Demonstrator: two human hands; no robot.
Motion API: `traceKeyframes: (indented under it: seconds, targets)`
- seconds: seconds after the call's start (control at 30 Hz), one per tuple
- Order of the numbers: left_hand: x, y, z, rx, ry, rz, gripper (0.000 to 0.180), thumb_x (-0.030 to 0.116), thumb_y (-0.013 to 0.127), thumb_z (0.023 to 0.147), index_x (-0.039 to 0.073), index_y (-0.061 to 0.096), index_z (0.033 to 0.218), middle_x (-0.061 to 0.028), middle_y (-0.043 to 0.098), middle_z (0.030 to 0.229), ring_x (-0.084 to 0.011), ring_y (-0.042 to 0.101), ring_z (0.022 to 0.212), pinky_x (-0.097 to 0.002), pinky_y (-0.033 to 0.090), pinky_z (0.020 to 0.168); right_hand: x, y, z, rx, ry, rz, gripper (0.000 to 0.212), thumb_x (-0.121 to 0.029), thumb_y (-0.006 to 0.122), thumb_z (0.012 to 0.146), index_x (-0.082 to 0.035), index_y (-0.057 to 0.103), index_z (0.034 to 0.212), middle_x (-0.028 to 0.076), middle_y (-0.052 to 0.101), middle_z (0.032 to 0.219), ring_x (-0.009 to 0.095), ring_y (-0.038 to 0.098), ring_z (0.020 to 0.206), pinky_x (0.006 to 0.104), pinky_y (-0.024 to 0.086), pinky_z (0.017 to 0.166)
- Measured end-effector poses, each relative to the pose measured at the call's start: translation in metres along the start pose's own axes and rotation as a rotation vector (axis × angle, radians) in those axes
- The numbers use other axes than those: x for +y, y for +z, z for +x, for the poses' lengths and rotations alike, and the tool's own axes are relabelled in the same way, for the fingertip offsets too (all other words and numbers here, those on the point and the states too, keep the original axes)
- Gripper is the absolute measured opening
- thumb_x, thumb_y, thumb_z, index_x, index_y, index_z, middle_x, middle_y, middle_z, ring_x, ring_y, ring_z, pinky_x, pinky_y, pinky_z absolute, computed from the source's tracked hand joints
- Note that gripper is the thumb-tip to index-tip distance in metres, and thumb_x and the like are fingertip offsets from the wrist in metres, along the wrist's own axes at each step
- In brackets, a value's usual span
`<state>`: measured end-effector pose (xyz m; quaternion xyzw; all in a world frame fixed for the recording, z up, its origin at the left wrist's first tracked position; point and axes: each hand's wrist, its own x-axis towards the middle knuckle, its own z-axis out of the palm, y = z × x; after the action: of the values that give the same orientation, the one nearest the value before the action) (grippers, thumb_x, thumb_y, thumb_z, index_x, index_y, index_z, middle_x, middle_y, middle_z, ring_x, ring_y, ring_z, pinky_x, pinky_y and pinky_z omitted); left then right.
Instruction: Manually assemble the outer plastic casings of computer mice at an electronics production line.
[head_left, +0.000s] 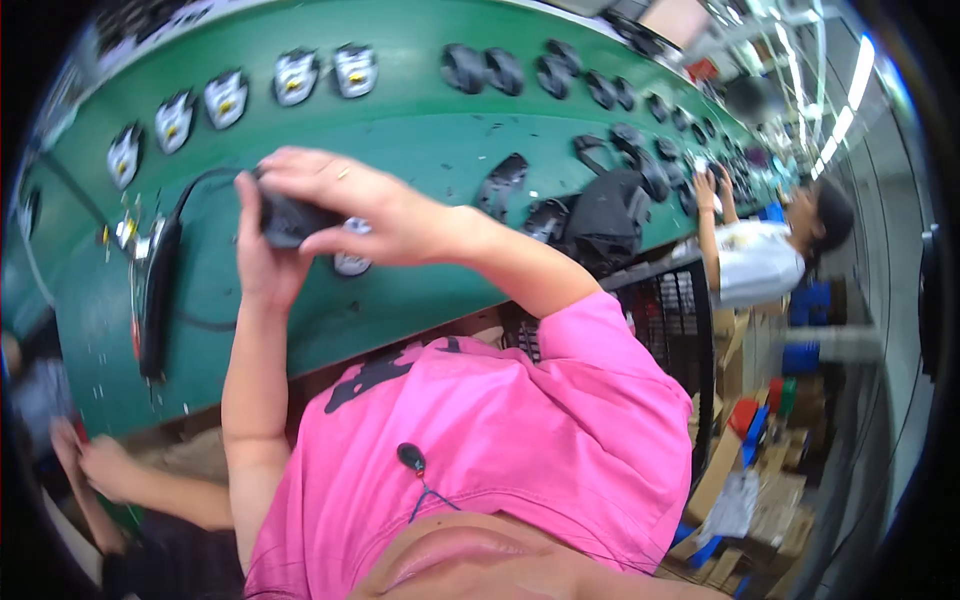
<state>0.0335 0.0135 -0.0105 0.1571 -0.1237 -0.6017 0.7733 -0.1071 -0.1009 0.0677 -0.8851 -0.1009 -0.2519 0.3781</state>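
Both my hands are closed around a dark, rounded plastic shell (290, 218) above the green bench. My left hand (265, 270) grips its left and lower side, with the thumb or a finger pointing up. My right hand (370, 205) wraps over it from the top and right; fingers hide much of its surface. Just under my right wrist lies a white and black housing (352, 255), partly covered. To the left of my hands rests a black electric screwdriver (160, 290) with a cord at its upper end.
A row of white and black housings (296, 76) lines the back of the green bench (420, 150). Farther right stand pairs of black curved shells (484, 69). A black bag-like heap (605, 215) lies near the right edge. One co-worker (760, 260) sits right; another person's hands (100, 465) show lower left.
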Motion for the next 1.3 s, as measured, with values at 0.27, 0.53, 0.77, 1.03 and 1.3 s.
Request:
traceKeyframes:
  seconds: [0.27, 0.53, 0.77, 1.03, 1.3]
  targets:
    - [-0.001, 0.022, -0.004, -0.049, -0.019, 0.029, 0.059, 0.054, 0.037, 0.101, 0.005, 0.047, 0.133, -0.0143, 0.057, 0.128, -0.0254, 0.060, 0.116, -0.0426, 0.053, 0.096, 0.001, -0.004, 0.003, 0.012, 0.181, 0.155, 0.053, -0.006, 0.074, 0.080, -0.005, 0.058, 0.130, 0.014, 0.051, 0.142, 0.031, 0.047, 0.134, 0.0398, 0.043, 0.106]
    - [-0.006, 0.015, 0.005, 0.118, -0.055, -0.009, 0.056, 0.056, 0.039, 0.100, 0.009, 0.050, 0.128, -0.0095, 0.061, 0.120, -0.0213, 0.064, 0.109, -0.0403, 0.056, 0.088, 0.006, -0.007, 0.000, -0.055, 0.001, -0.118, 0.057, -0.017, 0.075, 0.080, -0.002, 0.056, 0.131, 0.017, 0.051, 0.141, 0.035, 0.045, 0.134, 0.0427, 0.040, 0.109]
    - [-0.009, 0.016, -0.003, 0.125, -0.171, -0.200, 0.052, 0.057, 0.042, 0.099, 0.012, 0.058, 0.120, -0.0067, 0.065, 0.115, -0.0228, 0.064, 0.107, -0.0450, 0.055, 0.088, -0.007, 0.028, -0.005, 0.045, -0.031, -0.631, 0.053, -0.004, 0.063, 0.078, 0.003, 0.054, 0.130, 0.026, 0.051, 0.135, 0.042, 0.052, 0.125, 0.0464, 0.045, 0.104]
    - [-0.010, 0.005, 0.002, 0.085, -0.148, -0.086, 0.055, 0.062, 0.041, 0.097, 0.016, 0.058, 0.121, -0.0051, 0.064, 0.117, -0.0223, 0.062, 0.106, -0.0432, 0.052, 0.087, 0.014, 0.038, 0.003, 0.183, -0.062, -0.624, 0.048, 0.006, 0.057, 0.071, 0.000, 0.064, 0.119, 0.021, 0.061, 0.123, 0.040, 0.063, 0.111, 0.0429, 0.055, 0.090]
    - [0.009, 0.013, 0.006, -0.025, -0.092, -0.149, 0.040, 0.039, 0.048, 0.100, 0.003, 0.059, 0.113, -0.0309, 0.055, 0.129, -0.0426, 0.059, 0.114, -0.0500, 0.046, 0.103, -0.009, 0.001, -0.007, -0.214, -0.313, -0.560, 0.046, 0.001, 0.062, 0.075, -0.007, 0.064, 0.121, 0.011, 0.056, 0.136, 0.034, 0.051, 0.130, 0.0475, 0.045, 0.105]
